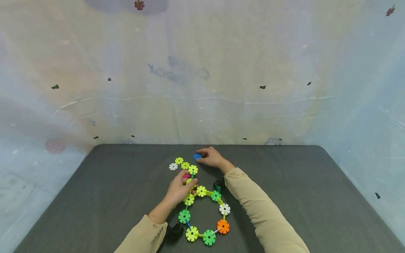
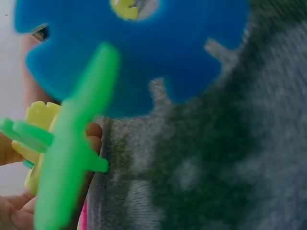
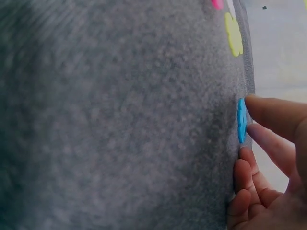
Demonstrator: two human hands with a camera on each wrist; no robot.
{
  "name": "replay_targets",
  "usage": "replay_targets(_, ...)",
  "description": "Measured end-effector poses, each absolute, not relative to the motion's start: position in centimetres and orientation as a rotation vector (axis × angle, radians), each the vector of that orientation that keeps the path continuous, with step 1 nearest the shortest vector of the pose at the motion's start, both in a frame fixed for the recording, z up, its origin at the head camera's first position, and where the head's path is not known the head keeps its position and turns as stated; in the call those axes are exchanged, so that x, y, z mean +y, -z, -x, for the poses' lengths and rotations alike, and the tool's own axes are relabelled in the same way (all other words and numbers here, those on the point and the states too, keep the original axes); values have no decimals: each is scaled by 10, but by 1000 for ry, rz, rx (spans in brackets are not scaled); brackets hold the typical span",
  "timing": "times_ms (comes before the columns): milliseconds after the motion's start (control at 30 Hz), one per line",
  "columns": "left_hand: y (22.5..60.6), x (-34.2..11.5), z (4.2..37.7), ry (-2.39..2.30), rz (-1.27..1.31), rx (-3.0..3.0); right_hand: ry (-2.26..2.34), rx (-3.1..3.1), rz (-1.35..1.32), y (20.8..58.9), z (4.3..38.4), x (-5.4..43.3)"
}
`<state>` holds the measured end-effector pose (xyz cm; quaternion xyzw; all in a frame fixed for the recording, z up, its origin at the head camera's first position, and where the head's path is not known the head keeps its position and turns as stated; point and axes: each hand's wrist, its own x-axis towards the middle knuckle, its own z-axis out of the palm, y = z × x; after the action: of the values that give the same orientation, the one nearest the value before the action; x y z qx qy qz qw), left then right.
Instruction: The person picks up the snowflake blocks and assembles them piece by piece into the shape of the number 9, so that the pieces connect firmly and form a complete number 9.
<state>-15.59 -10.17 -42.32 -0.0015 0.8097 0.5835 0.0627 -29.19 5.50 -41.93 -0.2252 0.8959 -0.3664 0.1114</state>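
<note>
A person's left hand (image 1: 178,190) pinches a yellow disc (image 1: 189,182) between thumb and fingers, at the far left side of a linked chain of toy discs. A pink disc (image 1: 186,176) shows by the fingertips of that hand. Just beyond it stands another yellow piece, the top disc (image 1: 193,169), joined to the chain by a green piece seen edge-on.

The right hand (image 1: 212,157) reaches to the far part of the dark grey desk (image 1: 278,189), its thumb and forefinger pinching a loose blue disc (image 1: 197,156) by the edges; the right wrist view shows the fingertips against it.

Nearer the person, the rest of the chain lies on the desk as a closed ring, with a white disc (image 1: 224,209), an orange disc (image 1: 223,226) and several green and yellow ones, linked by discs set on edge. To the left of the blue disc lie two loose yellow discs (image 1: 179,160) and a loose white disc (image 1: 173,166). Beige sleeves (image 1: 253,200) cover both forearms. Behind the desk hangs a pale sheet (image 1: 202,116) with small dark marks.
</note>
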Motion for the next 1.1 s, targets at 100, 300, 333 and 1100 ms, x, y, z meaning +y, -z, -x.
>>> replay_targets(100,425,-102,155,-1715,1,2500,1047,2656,662,420,291,54)
replay_targets(300,424,-102,157,-1732,-11,2524,1077,2647,620,417,289,55)
replay_targets(333,423,-102,157,-1729,-11,2529,1088,2639,612,417,288,55)
replay_targets(1100,419,-100,158,-1550,8,2687,1182,2557,582,411,269,73)
